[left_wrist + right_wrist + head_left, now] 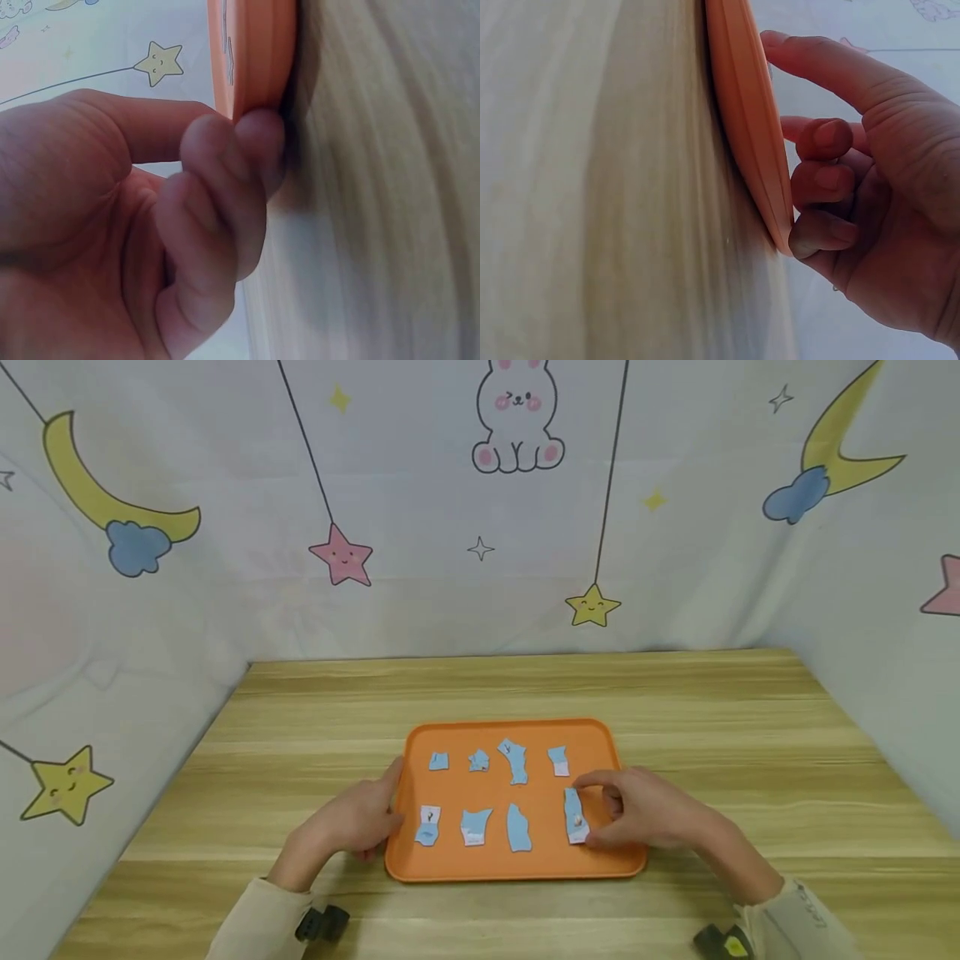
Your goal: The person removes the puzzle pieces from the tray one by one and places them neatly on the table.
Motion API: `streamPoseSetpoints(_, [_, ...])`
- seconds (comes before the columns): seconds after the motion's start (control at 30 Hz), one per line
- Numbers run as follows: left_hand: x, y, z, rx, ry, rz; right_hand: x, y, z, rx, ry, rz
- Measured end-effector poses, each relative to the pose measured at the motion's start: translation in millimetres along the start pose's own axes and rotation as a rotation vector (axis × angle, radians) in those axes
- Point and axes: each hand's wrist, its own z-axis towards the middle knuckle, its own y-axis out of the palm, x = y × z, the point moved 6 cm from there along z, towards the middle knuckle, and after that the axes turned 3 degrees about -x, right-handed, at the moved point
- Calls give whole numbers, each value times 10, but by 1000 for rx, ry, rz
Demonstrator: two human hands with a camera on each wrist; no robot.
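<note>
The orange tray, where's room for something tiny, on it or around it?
Behind the orange tray, up to the cloth wall, the table is bare. Inside, the far right corner is bare beside a blue piece. Crowded: the near right, where the right hand touches another piece.

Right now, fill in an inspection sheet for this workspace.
Surface: wood-grain table, orange tray lying on it.
Job's things: eight irregular blue-and-white pieces in the tray, four per row.
Clutter: nothing seen.
Hands: left hand holds the tray's left rim; right hand has thumb and finger at opposite ends of the rightmost near-row piece; dark devices at both wrists.
Cables: nothing seen.
Surroundings: pale backdrop printed with moons, stars, a rabbit.
</note>
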Motion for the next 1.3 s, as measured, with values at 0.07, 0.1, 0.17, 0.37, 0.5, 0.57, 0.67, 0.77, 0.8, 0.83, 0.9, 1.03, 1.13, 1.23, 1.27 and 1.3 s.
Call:
streamPoseSetpoints(0.07, [2,2,0,-3,1,-3,15,-10,-3,0,-2,33])
streamPoseSetpoints(0.1, [2,2,0,-4,-2,-2,22,-17,-4,5,-4,44])
streamPoseSetpoints(0.17, [4,1,-1,-4,-10,-2,37,-29,-7,16,-13,63])
streamPoseSetpoints(0.37, [16,1,-8,0,-10,2,87,-62,-9,38,-33,109])
streamPoseSetpoints(0.5, [17,3,-11,3,0,-3,124,-90,-13,41,-25,155])
streamPoseSetpoints(0.57, [8,5,-14,3,2,-6,142,-111,-21,47,-15,180])
streamPoseSetpoints(0.67, [-15,8,-16,4,-2,-8,169,-144,-35,58,1,218])
streamPoseSetpoints(0.77, [-35,7,-19,5,-4,-11,195,-171,-46,70,15,242])
streamPoseSetpoints(0.8, [-37,5,-21,5,-2,-14,202,-179,-50,72,15,254])
streamPoseSetpoints(0.83, [-37,4,-22,6,3,-17,212,-187,-53,76,17,262])
streamPoseSetpoints(0.9, [-33,1,-23,5,11,-24,231,-209,-59,88,13,273])
streamPoseSetpoints(1.03, [-22,-5,-21,3,13,-26,277,-285,-89,119,5,279])
streamPoseSetpoints(1.13, [-21,-6,-19,2,6,-18,315,-352,-118,144,5,275])
streamPoseSetpoints(1.23, [-22,-5,-14,0,8,-13,347,-416,-146,164,9,284])
streamPoseSetpoints(1.27, [-21,-6,-13,2,7,-13,350,-438,-161,169,8,286])
streamPoseSetpoints(1.3, [-22,-7,-12,3,10,-14,353,-460,-175,174,9,291])
